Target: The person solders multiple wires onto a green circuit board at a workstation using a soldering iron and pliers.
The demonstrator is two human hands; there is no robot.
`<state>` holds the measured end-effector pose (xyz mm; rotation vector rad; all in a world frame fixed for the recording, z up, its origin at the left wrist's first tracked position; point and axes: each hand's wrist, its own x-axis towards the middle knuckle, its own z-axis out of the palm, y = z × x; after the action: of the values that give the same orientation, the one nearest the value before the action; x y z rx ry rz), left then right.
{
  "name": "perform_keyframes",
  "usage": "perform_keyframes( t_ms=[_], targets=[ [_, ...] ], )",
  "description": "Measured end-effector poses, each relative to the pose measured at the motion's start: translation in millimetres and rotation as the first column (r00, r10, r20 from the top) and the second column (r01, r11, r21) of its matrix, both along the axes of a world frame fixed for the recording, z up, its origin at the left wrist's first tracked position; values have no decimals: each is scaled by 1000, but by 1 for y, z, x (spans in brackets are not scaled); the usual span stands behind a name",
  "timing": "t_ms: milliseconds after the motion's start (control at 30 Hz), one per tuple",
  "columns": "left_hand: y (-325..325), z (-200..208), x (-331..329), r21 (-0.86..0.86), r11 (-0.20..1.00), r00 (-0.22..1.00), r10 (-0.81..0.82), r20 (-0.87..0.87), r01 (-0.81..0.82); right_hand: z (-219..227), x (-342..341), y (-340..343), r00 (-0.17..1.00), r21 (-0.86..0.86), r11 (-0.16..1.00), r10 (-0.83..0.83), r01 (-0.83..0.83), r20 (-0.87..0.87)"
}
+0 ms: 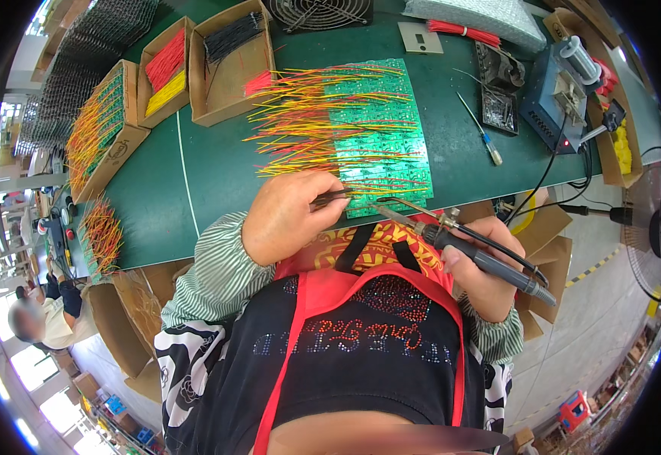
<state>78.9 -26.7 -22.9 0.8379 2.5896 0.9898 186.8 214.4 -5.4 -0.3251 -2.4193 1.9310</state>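
Note:
A green panel of circuit boards lies on the table in front of me, with rows of red and yellow wires running across it and off its left side. My left hand is closed on dark tweezers, their tips at the panel's near edge beside the nearest row of wires. From the right, my right hand grips a soldering iron with a thin feed tube fixed along it. The iron's tip reaches toward the same near edge; whether it touches the board I cannot tell.
Cardboard boxes at the left hold red and yellow wires, black wires and wired boards. Right of the panel are a brush-like tool, a dark metal tray and a blue soldering station with cables. A fan stands far right.

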Motion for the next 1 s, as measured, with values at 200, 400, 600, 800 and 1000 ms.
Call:
perform_keyframes(
  t_ms=[200,400,600,800,1000],
  targets=[
    [-1,0,-2,2,999,999,-38,23,38,-6,-7,-7,999,-131,991,4,1,37],
    [0,0,-4,-8,998,997,-59,40,60,-10,-11,-6,999,-76,997,29,-27,30],
    [1,1,-6,-23,996,996,-85,38,86,-10,-12,-3,997,-15,998,66,-65,30],
    [1,0,-7,-8,996,996,-88,23,88,-6,-10,-2,999,-126,992,-16,20,32],
    [-1,4,-6,-23,996,997,-81,18,81,-3,-5,3,999,-50,999,-6,8,43]
  ],
)
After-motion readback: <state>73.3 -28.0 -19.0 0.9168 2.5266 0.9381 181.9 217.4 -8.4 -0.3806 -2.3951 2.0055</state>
